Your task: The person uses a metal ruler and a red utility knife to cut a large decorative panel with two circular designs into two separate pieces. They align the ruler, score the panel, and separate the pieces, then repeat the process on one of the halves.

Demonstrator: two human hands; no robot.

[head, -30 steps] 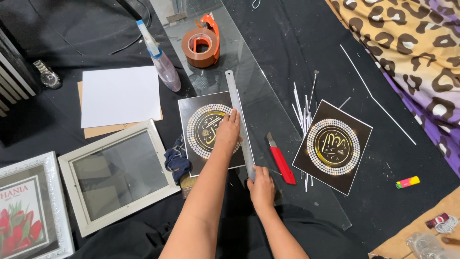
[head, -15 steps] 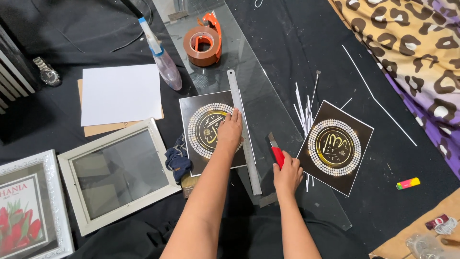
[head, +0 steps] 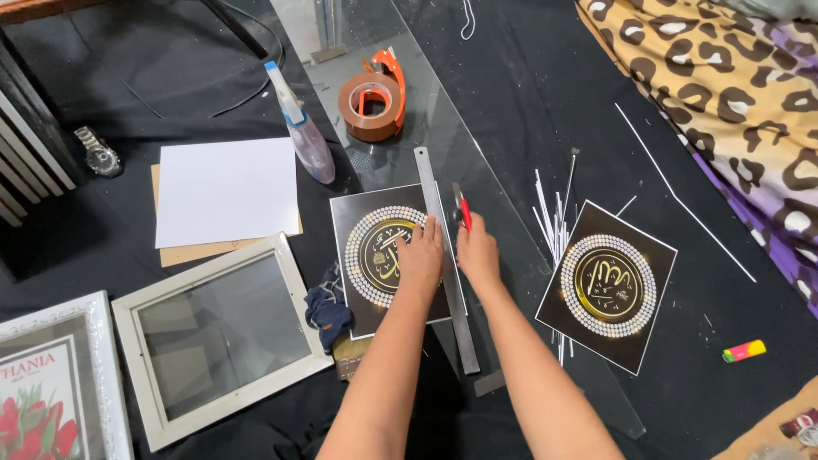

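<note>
A home picture-framing corner on a black cloth-covered floor: empty white frame (head: 223,338) at eight o'clock, glass sheet (head: 477,162) and tape roll (head: 371,104) at twelve, leopard-print blanket (head: 724,77) at two.

Red cutter (head: 463,207), leopard-print cloth (head: 733,77)

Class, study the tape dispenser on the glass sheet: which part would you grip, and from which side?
Grip the orange handle of the tape dispenser, probably coming from the upper right. It juts clear beyond the brown roll, whose round bulk blocks the near side. Nothing crowds it; the spray bottle lies left.
</note>
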